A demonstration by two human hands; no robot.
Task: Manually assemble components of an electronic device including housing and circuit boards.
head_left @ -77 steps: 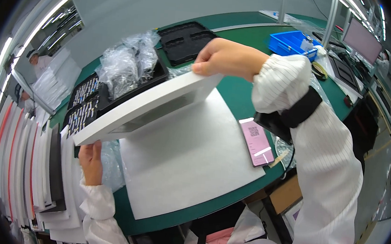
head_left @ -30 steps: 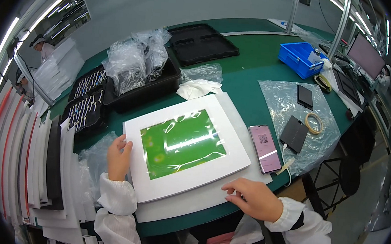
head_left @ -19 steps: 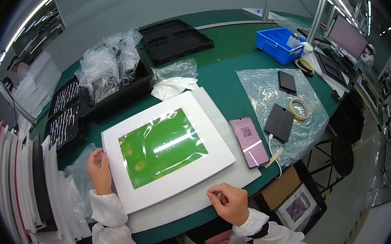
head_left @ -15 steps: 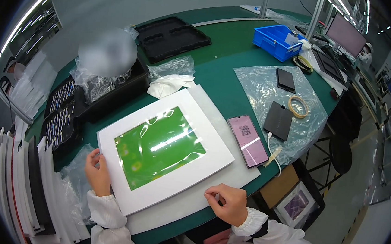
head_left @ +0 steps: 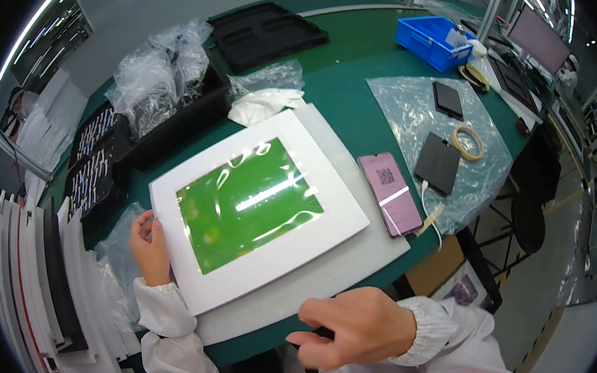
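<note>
Green-centred frame [head_left: 239,217] laid flat — my right hand [head_left: 361,327] raised.
Hands apart: left hand [head_left: 151,250] loose at its eight-o'clock edge, right curled at five — can't tell if holding anything.

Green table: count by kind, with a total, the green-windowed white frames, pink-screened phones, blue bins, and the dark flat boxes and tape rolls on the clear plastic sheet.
Green-windowed white frame: 1
Pink-screened phone: 1
Blue bin: 1
Dark flat boxes on the clear plastic sheet: 2
Tape roll on that sheet: 1
Total: 6
</note>
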